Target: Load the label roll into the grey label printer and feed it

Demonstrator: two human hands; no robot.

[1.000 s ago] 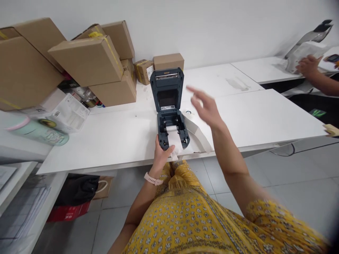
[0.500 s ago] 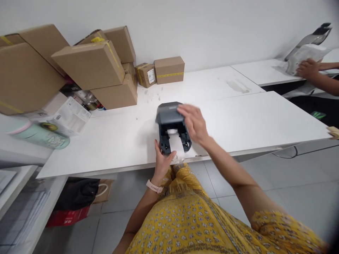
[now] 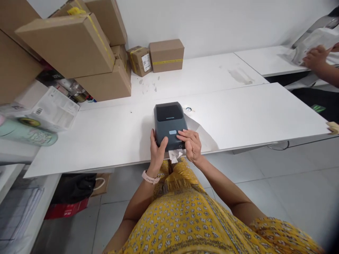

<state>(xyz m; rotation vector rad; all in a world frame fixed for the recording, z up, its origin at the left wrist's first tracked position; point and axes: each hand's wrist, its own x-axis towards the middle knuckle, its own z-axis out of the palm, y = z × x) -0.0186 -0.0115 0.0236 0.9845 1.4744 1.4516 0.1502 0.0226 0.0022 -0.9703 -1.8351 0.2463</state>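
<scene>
One label printer (image 3: pixel 169 123), dark grey with its lid shut, stood at the near edge of the white table (image 3: pixel 251 113). One strip of white label paper (image 3: pixel 174 155) projected from the printer's front and hung over the table edge.

The left hand (image 3: pixel 156 155) gripped the printer's front left corner, thumb laid on the lid and fingers wrapped down the side. One pink watch (image 3: pixel 149 178) sat on that wrist. The right hand (image 3: pixel 192 144) rested on the front right of the lid, fingers half curled and pressed flat against it, fingertips near one small light-blue button (image 3: pixel 172 132); it enclosed nothing.

Just right of the printer, one flat white sheet (image 3: pixel 203 137) lay on the table. One small ring-shaped mark (image 3: pixel 188 109) sat just behind the printer's right rear corner.

Farther back against the wall stood two small cardboard boxes (image 3: pixel 166 54) side by side. To their left rose a stack of large cardboard boxes (image 3: pixel 69 46); at least four were visible, the full count could not be determined.

At far right, one co-worker's hand (image 3: pixel 315 56) rested on a grey mailer bag (image 3: pixel 309 42) on a second table.
</scene>
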